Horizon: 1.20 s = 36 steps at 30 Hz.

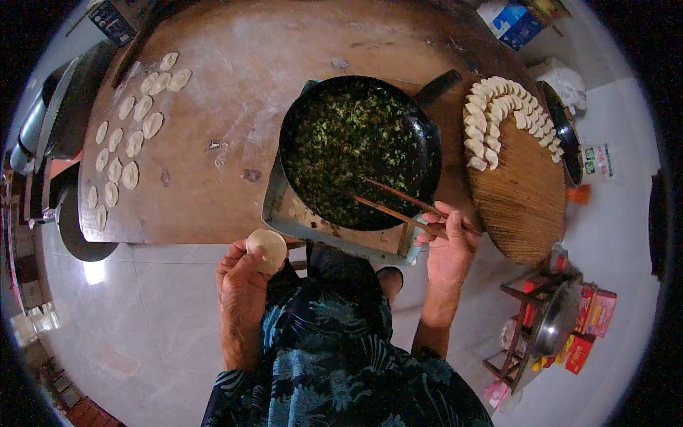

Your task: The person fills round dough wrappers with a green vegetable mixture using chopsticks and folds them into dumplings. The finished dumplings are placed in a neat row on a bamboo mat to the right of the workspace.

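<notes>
My left hand (243,275) holds a round dough wrapper (266,251) near the table's front edge, its thumb on the wrapper's face. In my right hand (448,240) is a pair of wooden chopsticks (401,212), whose tips reach into the chopped green filling (352,144). That filling lies in a black frying pan (427,155), which rests on a shallow tray (315,224). Flat dough wrappers (143,108) are spread over the left of the table. Shaped dumplings (493,109) stand in curved rows at the far part of a round wooden board (520,208) on the right.
The wooden table (229,69) bears patches of flour. The pan's handle (438,88) points back right, towards the board. Beyond the board is another dark pan (560,133). A metal wok (557,320) sits on a wooden stand at lower right, beside red packages (600,312).
</notes>
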{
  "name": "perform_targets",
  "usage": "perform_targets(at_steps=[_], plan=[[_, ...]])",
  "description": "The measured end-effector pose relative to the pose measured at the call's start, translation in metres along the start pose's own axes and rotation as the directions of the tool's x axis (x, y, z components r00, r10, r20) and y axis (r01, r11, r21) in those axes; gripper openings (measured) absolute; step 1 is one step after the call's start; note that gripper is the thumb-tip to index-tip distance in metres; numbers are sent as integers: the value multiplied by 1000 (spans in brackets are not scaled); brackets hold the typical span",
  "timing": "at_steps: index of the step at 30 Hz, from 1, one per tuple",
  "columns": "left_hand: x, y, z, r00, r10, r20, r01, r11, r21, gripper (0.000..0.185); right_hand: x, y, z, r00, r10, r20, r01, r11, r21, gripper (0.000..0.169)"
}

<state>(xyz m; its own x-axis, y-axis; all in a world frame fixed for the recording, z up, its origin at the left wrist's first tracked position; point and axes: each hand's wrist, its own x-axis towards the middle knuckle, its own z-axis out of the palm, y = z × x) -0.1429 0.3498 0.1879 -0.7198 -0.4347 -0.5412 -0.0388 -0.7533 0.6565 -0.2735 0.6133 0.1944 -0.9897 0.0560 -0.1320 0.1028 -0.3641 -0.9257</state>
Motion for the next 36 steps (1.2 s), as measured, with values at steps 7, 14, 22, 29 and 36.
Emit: perform_targets(at_steps=[7, 14, 22, 29, 36], plan=[[2, -3, -2, 1000, 2, -23, -1, 999, 36, 14, 11, 4, -6, 990, -140, -15, 139, 989, -45, 32], [2, -3, -4, 1000, -2, 14, 3, 1000, -23, 18, 18, 7, -3, 994, -91, 67, 96, 993, -75, 30], [-3, 10, 25, 999, -38, 20, 37, 999, 13, 21, 16, -4, -6, 994, -108, -8, 107, 992, -64, 30], [6, 7, 35, 995, -73, 70, 76, 996, -38, 18, 5, -32, -4, 996, -82, -31, 79, 993, -84, 40], [7, 5, 44, 968, -117, 222, 132, 990, -55, 32, -13, -57, 4, 993, -81, 81, 86, 995, -58, 35]])
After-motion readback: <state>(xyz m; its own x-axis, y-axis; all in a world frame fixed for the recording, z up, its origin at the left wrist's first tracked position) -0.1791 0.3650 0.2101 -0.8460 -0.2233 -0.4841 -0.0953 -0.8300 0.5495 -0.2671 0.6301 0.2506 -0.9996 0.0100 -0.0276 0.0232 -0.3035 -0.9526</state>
